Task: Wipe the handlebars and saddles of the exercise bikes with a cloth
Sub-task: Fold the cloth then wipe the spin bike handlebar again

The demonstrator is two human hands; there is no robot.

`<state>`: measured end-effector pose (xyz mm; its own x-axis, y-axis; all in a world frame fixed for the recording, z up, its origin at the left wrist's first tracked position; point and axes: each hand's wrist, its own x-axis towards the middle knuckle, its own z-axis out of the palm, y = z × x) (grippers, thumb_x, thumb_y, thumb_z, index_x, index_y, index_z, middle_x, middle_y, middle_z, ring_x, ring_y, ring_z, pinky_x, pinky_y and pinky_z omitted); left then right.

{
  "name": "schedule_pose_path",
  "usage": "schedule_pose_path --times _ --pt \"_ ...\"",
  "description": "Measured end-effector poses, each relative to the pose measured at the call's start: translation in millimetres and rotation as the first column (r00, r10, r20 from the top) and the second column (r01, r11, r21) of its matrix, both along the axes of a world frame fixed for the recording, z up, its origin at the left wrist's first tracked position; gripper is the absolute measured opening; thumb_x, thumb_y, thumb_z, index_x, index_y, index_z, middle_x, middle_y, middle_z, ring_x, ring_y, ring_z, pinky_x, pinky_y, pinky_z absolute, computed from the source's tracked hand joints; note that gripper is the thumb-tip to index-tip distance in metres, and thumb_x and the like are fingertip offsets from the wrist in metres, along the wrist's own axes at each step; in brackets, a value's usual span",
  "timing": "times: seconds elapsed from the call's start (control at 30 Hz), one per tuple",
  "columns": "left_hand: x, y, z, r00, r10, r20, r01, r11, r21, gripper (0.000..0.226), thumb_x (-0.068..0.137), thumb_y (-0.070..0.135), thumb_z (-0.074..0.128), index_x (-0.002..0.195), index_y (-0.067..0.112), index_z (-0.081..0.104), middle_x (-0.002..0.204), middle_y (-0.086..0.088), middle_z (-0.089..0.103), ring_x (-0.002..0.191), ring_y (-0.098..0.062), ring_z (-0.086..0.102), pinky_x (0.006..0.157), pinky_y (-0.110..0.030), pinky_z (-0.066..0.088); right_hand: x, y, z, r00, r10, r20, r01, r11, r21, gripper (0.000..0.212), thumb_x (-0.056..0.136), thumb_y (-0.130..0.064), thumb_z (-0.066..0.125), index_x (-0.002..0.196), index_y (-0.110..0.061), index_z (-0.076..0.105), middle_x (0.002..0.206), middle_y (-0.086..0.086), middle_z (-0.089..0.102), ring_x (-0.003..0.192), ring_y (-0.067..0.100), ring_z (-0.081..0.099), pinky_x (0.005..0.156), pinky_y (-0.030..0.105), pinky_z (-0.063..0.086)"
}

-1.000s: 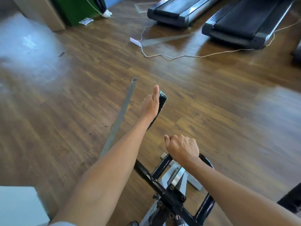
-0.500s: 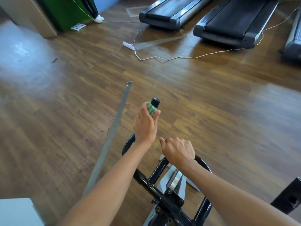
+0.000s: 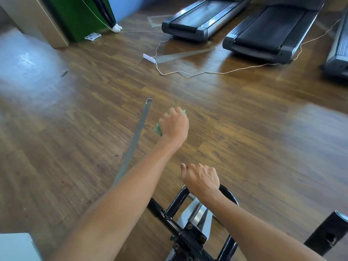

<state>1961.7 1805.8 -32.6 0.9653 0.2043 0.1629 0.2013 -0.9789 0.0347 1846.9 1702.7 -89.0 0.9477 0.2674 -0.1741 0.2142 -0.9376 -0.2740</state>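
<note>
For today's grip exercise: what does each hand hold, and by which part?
The left hand grips a green cloth, bunched in its fist; any bar beneath is hidden. The right hand grips the top of the handlebar loop.

A: How many treadmills? (image 3: 203, 21)
B: Three, between twelve and two o'clock.
A: Hands?
B: Two. One green cloth (image 3: 158, 130), one black handlebar (image 3: 190, 230), one white power strip (image 3: 149, 58).

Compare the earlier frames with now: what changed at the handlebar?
The left hand, gripping the green cloth, slid out over the tip of the handlebar's left horn, which showed half a second ago and is now covered. The right hand kept gripping the handlebar's front loop throughout.
</note>
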Motion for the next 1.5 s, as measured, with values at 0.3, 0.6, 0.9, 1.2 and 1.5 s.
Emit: schedule_pose_path --times 0.3,0.6,0.9,1.2,1.5 --pt "-29.8 22.3 -40.9 0.921 -0.130 0.367 0.236 0.936 -0.262 0.058 0.102 0.051 0.036 0.131 0.002 0.045 0.114 -0.014 0.058 0.097 -0.025 0.060 0.075 -0.035 0.052 0.0 -0.3 -2.5 1.000 -0.008 -0.028 0.008 1.000 0.018 0.065 0.106 -0.044 0.020 0.061 -0.014 0.056 0.061 0.001 0.060 0.057 0.021 0.059 0.065 0.036 0.049" --pt "-59.7 30.7 -52.3 0.957 -0.001 0.289 0.099 0.941 -0.324 0.075 0.098 0.062 0.022 0.136 0.001 0.042 0.115 -0.013 0.060 0.095 -0.027 0.063 0.073 -0.032 0.048 -0.1 1.3 0.2 1.000 0.005 -0.002 -0.005 1.000 0.006 0.065 0.106 -0.043 0.020 0.059 -0.015 0.054 0.059 0.000 0.058 0.055 0.019 0.056 0.059 0.034 0.040" --pt "-122.5 69.2 -78.8 0.995 0.000 -0.098 0.021 0.976 0.217 0.064 0.100 0.057 0.029 0.128 0.001 0.041 0.100 -0.012 0.066 0.078 -0.023 0.067 0.063 -0.030 0.052 1.3 -5.2 4.2 0.995 0.004 -0.104 0.002 0.999 0.053 0.056 0.105 -0.033 0.023 0.058 -0.015 0.047 0.063 0.003 0.056 0.062 0.023 0.057 0.071 0.037 0.047" --pt "-217.8 -7.3 -59.8 0.600 0.703 -0.382 -0.718 0.261 -0.645 0.044 0.105 0.045 0.031 0.123 0.004 0.032 0.088 -0.003 0.054 0.058 -0.010 0.046 0.044 -0.021 0.030 0.2 -2.9 6.7 0.993 0.031 -0.112 -0.030 1.000 0.010 0.050 0.105 -0.029 0.023 0.067 -0.015 0.053 0.071 0.006 0.057 0.074 0.027 0.059 0.076 0.040 0.041" --pt "-191.6 20.8 -68.7 0.510 0.749 -0.423 -0.721 0.104 -0.685 0.057 0.104 0.047 0.032 0.137 0.001 0.030 0.112 -0.013 0.060 0.074 -0.021 0.059 0.052 -0.028 0.039 0.3 -2.7 2.6 0.993 0.039 -0.108 -0.035 0.999 0.037 0.051 0.105 -0.031 0.023 0.066 -0.014 0.052 0.073 0.008 0.062 0.071 0.026 0.060 0.073 0.039 0.043"
